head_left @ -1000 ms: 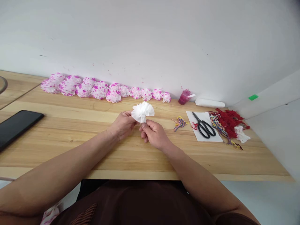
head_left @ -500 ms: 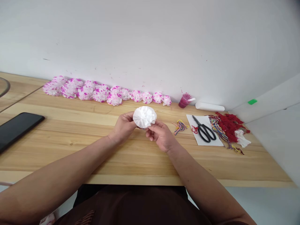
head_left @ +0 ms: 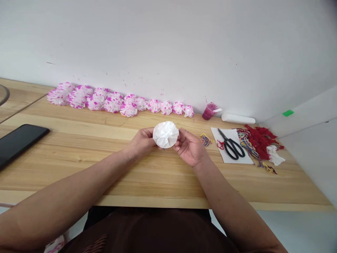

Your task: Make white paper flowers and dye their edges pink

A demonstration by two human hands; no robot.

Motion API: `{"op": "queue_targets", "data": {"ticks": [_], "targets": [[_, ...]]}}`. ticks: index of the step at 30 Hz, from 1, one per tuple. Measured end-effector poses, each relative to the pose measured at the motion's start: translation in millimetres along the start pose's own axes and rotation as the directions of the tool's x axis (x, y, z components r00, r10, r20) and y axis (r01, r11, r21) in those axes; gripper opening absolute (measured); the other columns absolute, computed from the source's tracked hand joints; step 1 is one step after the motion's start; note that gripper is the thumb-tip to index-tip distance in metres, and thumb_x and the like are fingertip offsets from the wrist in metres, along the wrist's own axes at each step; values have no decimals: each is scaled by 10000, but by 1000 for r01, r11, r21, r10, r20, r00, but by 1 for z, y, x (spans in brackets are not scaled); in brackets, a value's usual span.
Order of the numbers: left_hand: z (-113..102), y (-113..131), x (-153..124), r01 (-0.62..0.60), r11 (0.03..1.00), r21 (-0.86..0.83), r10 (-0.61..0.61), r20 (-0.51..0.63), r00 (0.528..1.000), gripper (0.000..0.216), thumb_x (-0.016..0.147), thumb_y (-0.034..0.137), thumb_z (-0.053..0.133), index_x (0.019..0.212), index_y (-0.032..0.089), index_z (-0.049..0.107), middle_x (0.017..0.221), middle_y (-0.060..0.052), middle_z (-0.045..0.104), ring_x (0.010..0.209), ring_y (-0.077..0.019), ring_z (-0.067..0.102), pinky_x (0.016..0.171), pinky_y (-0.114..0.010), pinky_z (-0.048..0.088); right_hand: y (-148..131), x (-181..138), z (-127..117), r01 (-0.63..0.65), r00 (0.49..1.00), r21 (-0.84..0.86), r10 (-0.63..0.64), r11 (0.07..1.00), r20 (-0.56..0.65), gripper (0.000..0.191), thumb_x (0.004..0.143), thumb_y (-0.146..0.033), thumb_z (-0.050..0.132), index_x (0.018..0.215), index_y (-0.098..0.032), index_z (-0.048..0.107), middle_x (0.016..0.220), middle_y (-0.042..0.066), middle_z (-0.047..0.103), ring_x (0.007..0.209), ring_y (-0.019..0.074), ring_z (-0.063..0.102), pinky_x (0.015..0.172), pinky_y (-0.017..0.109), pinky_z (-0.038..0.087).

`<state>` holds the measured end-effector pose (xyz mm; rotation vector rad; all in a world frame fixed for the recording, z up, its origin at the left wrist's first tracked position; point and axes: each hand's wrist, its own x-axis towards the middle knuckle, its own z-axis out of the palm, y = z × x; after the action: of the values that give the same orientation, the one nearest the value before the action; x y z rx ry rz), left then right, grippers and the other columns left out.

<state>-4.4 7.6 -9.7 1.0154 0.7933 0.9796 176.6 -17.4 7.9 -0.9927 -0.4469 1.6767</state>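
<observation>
A round white tissue-paper flower (head_left: 165, 135), its middle ruffled, is held up above the table between both hands. My left hand (head_left: 143, 141) grips it from the left side, with the fingers partly hidden behind the paper. At its right edge, my right hand (head_left: 191, 147) pinches the rim with curled fingers. A small bit of blue string shows just under the flower. Nearest to my right hand on the table lies a little bunch of coloured yarn pieces (head_left: 206, 140).
Pink-splashed paper flowers (head_left: 113, 102) line the wall. Right of them stand a cup of magenta liquid (head_left: 209, 111) and a white roll (head_left: 238, 118). Black scissors (head_left: 232, 144) rest on a white sheet (head_left: 223, 157) beside red yarn (head_left: 260, 140). A phone (head_left: 22, 142) lies at left.
The flower has turned a little and shifted slightly right. My right hand has moved from beneath its lower edge to its right side. My left hand keeps its hold.
</observation>
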Motion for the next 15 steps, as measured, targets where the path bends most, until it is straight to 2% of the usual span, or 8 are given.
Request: {"op": "queue_targets", "data": {"ticks": [3,5,7,9,10,12,15], "targets": [[3,3,0,34,982,-187,-52,-93,994,302,531,173,930,813,147,826,772,-41,772,613,-120,640,553,-217,555,6,5,-5,139,988,-89,-144,986,-53,255,730,-361,844,816,-203,663,744,-12,725,651,122,654,547,211,478],[4,5,0,37,962,-270,-71,-118,990,312,530,181,952,810,138,822,786,-46,771,604,-103,637,562,-202,566,15,7,-6,238,967,-314,-253,919,-8,297,758,-449,822,875,-206,699,828,14,748,754,153,680,605,237,498],[5,6,0,43,947,-317,-86,-122,989,301,539,187,963,797,134,818,760,-49,766,590,-91,631,557,-179,555,25,6,-5,395,917,-552,-349,734,193,316,845,-504,747,956,-209,726,938,44,767,877,189,689,757,293,535],[7,5,-1,47,940,-339,-89,-109,990,308,541,172,963,815,139,824,761,-55,775,619,-102,652,578,-175,554,33,3,-1,563,826,-636,-380,528,416,321,935,-511,653,1031,-214,725,1054,67,768,1010,226,682,940,364,520],[8,4,-2,49,940,-338,-84,-90,992,310,545,162,958,826,142,828,775,-61,783,651,-115,670,613,-187,566,36,2,1,616,788,-635,-380,466,485,327,958,-512,622,1056,-216,720,1084,70,764,1060,240,675,994,387,503],[11,2,-5,55,946,-321,-72,-42,996,304,541,146,950,821,145,833,788,-68,793,708,-147,699,694,-231,587,39,1,4,666,746,-607,-387,433,542,343,969,-523,600,1076,-216,711,1107,69,758,1119,258,666,1028,405,499],[13,-1,-8,69,962,-264,-73,-7,997,275,519,150,948,767,149,831,742,-61,785,704,-169,701,733,-275,580,41,0,6,669,742,-564,-392,484,544,332,954,-518,619,1079,-222,706,1151,59,747,1152,254,661,1041,406,507]]}}
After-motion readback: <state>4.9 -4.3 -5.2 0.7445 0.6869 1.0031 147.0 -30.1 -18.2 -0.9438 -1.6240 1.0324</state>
